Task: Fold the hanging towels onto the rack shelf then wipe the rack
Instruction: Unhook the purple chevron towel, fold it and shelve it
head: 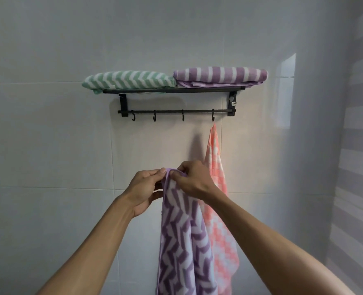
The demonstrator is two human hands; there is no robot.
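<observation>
While both hands pinch a purple towel [182,241] — pale tiled wall [48,145] behind.

Soft, even, dim-cool light; a bright window glare on the glossy wall tiles [287,90]; faint shadow behind the pink towel [215,171]; wide-angle bending at edges; slightly soft focus

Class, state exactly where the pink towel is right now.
In the head view, the pink towel hangs from the rightmost hook of the rack, just right of the purple zigzag towel.
</observation>
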